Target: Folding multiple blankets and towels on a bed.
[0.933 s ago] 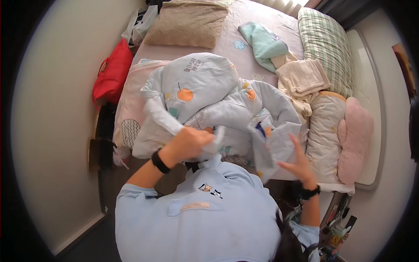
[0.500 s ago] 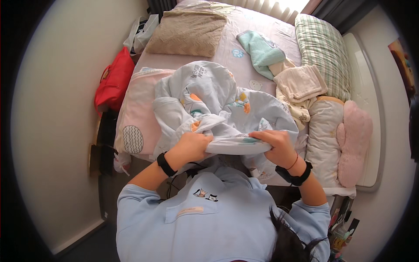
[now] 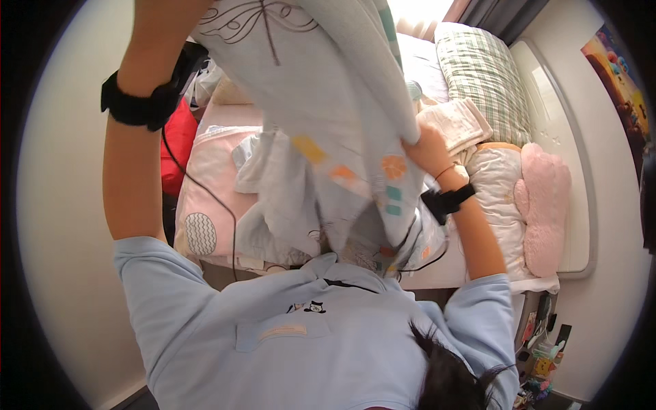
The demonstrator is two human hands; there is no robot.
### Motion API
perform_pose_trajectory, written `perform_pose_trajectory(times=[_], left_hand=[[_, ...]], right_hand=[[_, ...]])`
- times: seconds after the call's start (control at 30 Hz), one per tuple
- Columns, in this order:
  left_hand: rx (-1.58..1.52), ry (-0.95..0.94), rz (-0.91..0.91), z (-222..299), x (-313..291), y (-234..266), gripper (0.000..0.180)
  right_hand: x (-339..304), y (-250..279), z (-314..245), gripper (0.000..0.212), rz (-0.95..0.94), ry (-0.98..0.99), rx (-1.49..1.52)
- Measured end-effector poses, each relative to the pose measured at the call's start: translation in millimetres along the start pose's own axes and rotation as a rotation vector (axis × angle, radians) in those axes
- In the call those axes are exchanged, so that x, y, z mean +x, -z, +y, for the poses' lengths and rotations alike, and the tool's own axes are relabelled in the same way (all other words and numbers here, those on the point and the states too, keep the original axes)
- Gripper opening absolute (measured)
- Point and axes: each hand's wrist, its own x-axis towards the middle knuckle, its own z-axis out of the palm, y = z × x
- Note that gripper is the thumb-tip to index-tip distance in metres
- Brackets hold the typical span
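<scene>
A light grey printed quilt (image 3: 321,89) hangs raised in front of me, with brown line drawings near its top and orange, yellow and green shapes lower down. My left hand (image 3: 167,27) is lifted high at the upper left, at the quilt's raised part; its fingers run out of the picture. Lower and to the right, my right hand (image 3: 432,152) is closed round the quilt's right edge. The lower folds drop over the near side of the bed and are partly blurred. Black bands sit on both wrists, and a thin dark cable trails from the left one.
Beneath the quilt, a pink blanket (image 3: 212,178) covers the bed's left part. On the right lie a folded cream cloth (image 3: 461,126), a green checked pillow (image 3: 484,82), a white bedding roll (image 3: 495,219) and a fluffy pink cushion (image 3: 547,212). A red bag (image 3: 179,150) stands beside the bed.
The quilt has risen from the bed into the air. My left hand has swung far up and left with it; my right hand has moved slightly up, still gripping its edge.
</scene>
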Motion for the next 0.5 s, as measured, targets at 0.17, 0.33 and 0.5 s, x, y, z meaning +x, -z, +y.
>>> perform_pose_trajectory(times=[0.17, 0.33, 0.5], left_hand=[[0.46, 0.055, 0.001, -32.6, -19.9, 50.9, 0.027], [0.655, 0.158, -0.542, -92.0, -64.6, 39.7, 0.018], [1.055, -0.212, -0.53, -224.5, 17.2, 114.3, 0.027]], right_hand=[[-108.5, -136.3, 129.7, 0.031, -0.467, -0.109, -0.188], [-82.5, -51.2, 273.8, 0.038, -0.567, -0.696, -0.294], [95.2, 332.4, 213.1, 0.037, 0.539, -0.315, -0.681]])
